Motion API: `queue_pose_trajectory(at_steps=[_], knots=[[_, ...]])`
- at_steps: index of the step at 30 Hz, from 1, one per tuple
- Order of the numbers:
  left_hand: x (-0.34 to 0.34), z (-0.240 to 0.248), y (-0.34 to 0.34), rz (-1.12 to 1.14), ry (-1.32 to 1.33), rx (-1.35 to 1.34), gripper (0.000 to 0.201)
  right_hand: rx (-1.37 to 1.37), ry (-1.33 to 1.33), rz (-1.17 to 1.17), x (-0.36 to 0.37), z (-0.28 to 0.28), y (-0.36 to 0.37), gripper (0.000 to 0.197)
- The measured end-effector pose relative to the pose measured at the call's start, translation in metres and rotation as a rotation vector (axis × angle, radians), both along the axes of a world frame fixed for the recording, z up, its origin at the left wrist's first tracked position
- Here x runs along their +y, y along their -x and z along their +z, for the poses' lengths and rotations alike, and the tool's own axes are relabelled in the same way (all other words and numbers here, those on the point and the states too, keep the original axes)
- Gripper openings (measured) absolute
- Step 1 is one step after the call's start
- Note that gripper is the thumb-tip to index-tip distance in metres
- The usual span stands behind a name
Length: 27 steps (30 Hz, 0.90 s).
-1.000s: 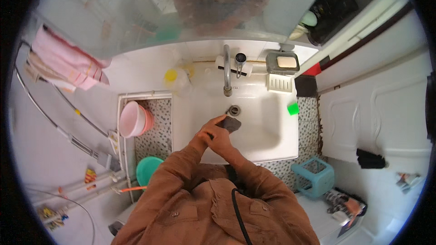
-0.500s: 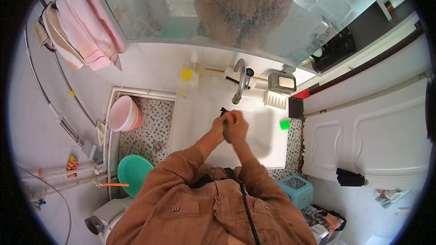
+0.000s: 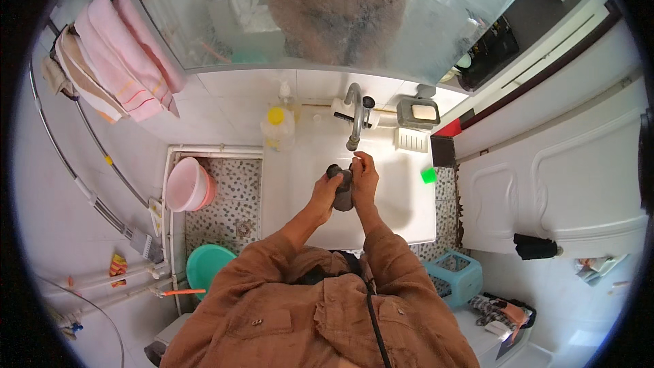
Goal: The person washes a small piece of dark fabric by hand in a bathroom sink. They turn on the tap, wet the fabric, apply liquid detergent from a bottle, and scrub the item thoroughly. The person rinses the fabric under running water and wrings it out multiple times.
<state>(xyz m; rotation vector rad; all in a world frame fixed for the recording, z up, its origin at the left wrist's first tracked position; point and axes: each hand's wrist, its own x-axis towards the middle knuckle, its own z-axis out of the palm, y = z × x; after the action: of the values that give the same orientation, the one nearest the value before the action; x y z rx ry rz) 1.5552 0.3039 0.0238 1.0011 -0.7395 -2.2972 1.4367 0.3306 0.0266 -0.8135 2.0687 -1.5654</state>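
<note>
The left hand (image 3: 323,194) is closed around the left side of a soft, dark grey item (image 3: 343,200), which hangs between the two hands over the white sink (image 3: 300,153). The right hand (image 3: 365,180) is at the item's right edge, fingers bent (whether they grip it or only touch it, I cannot tell). Just beyond the right hand is the mouth of the curved metal tap (image 3: 357,112). Farther off, beyond the left hand, stands a yellow-capped bottle (image 3: 276,128); beyond and right of the right hand are a cream slatted tray (image 3: 411,140) and a grey dish (image 3: 417,123) with pale soap (image 3: 424,112). A bright green block (image 3: 428,175) sits well to the right hand's right.
</note>
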Motion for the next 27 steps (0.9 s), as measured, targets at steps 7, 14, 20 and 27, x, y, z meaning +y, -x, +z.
queue_pose_trajectory(at_steps=[7, 14, 20, 27], knots=[[-0.010, 0.031, -0.014, -0.197, 0.314, 0.059, 0.038, -0.333, -0.022, 0.283, 0.028, -0.004, 0.034, 0.040], [-0.011, 0.021, -0.017, -0.134, 0.508, -0.032, 0.048, -0.325, 0.101, 0.265, 0.029, 0.016, 0.031, 0.020], [0.001, -0.016, -0.016, -0.088, 0.015, -0.223, 0.057, -0.603, 0.518, 0.151, 0.018, 0.030, 0.007, 0.012], [-0.009, -0.064, -0.008, -0.309, -0.140, 0.695, 0.050, 0.298, 0.349, 0.367, 0.037, 0.068, -0.074, 0.015]])
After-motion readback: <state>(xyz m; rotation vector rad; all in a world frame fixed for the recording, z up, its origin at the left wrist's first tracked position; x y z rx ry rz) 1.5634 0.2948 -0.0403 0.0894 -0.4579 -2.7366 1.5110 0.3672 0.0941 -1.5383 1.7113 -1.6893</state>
